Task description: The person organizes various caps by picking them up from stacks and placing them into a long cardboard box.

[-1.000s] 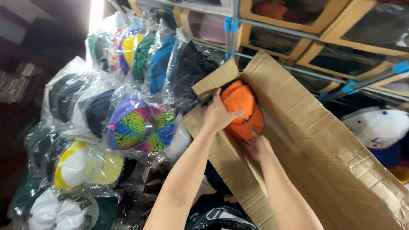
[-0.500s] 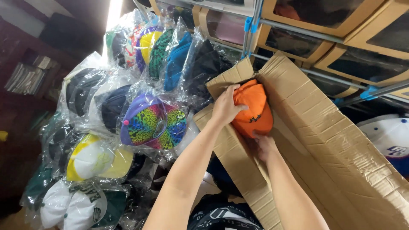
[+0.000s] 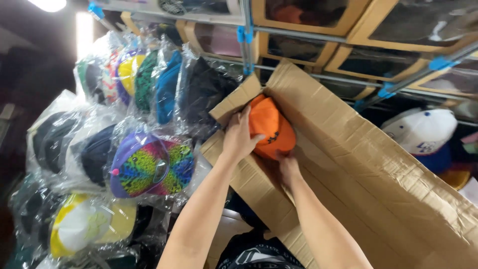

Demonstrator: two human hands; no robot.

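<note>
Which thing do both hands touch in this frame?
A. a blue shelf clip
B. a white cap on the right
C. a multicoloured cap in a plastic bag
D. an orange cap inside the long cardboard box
D: the left hand rests on the orange cap and the right hand touches it from below, inside the cardboard box.

dim storeroom, bright ceiling strip light at upper left, metal shelf rails with blue clips, wooden-framed cubbies above, dark wall at left, floor not visible
</note>
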